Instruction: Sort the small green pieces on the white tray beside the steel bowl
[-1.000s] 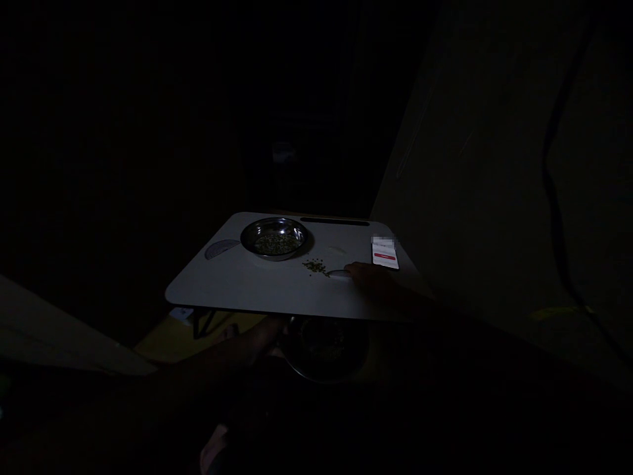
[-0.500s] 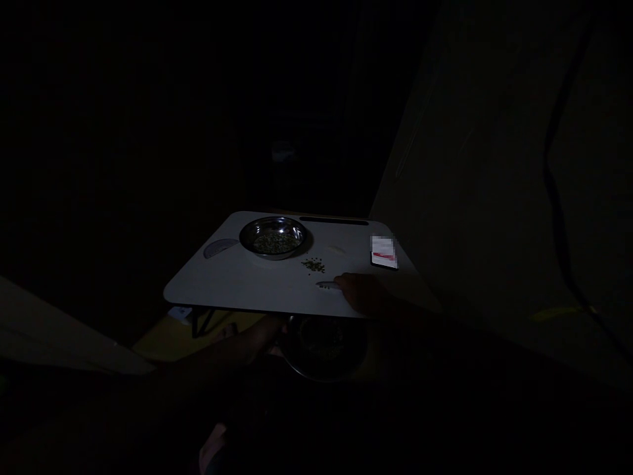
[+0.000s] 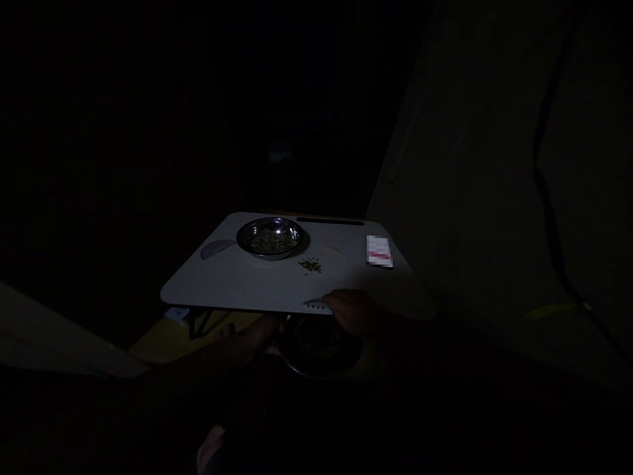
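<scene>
Right hand [image 3: 353, 313] curls closed around the hidden end of a pale, serrated, knife-like blade [image 3: 316, 305], which points left along the near edge of a white folding lap table with rounded corners [image 3: 208, 284]. Near the blade, a small scatter of dark green seeds [image 3: 310, 265] lies loose on the tabletop. Beyond it, close to the far edge, sits a round stainless steel bowl [image 3: 271, 239] holding more green seeds. Left hand [image 3: 262, 333] is below the table's near edge in deep shadow, beside a dark round metal dish [image 3: 321, 343]; I cannot tell whether it is open or gripping anything. Toward the table's right side lies a smartphone with a blurred white screen [image 3: 380, 251]. A grey half-moon patch [image 3: 217, 249] marks the left of the tabletop, and a narrow black slot [image 3: 330, 222] runs along its far edge.
</scene>
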